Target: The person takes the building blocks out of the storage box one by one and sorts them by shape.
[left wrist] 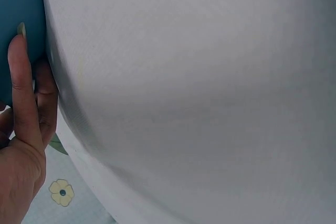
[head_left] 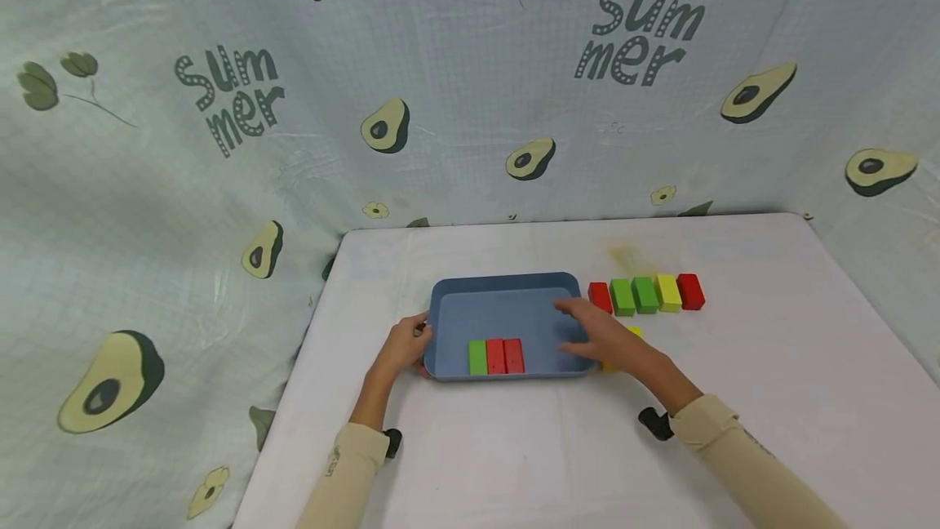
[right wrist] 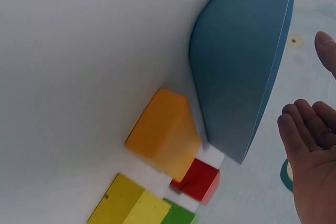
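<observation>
The tray (head_left: 499, 313) is gripped by the left hand (head_left: 402, 344). The right hand (head_left: 611, 340), thumb and fingers apart, is held empty; the block row (head_left: 645, 295) is found beyond it, rightward.

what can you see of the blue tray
The blue tray is a shallow, plastic-looking rectangle with rounded corners and a raised rim. It rests upright on the white table, its left edge held by the left hand. One green block and two red blocks sit inside, along the near wall.
</observation>
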`<action>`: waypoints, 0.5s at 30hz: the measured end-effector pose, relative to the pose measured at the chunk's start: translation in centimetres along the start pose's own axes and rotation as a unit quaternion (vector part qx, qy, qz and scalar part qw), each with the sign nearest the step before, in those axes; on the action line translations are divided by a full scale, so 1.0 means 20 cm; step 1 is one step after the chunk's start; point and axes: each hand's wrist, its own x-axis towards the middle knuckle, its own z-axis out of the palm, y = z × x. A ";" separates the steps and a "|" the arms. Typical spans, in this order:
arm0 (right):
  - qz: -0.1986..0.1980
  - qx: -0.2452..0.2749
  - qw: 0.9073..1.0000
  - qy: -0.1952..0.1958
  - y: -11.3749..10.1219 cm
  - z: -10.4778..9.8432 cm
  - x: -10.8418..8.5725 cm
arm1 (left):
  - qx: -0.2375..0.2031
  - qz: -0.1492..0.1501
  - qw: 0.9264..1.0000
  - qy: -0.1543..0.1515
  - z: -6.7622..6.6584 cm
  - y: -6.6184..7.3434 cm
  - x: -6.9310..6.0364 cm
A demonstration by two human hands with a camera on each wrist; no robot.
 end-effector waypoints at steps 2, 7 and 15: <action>-0.005 0.002 1.000 -0.006 -0.01 0.02 0.01 | 0.002 0.004 1.000 -0.001 0.00 0.00 0.00; -0.020 -0.004 1.000 -0.011 -0.01 0.08 0.02 | 0.006 0.002 1.000 0.000 0.00 0.00 0.00; -0.006 -0.023 0.999 -0.027 -0.03 0.18 0.03 | 0.009 0.008 1.000 0.000 -0.01 -0.01 -0.01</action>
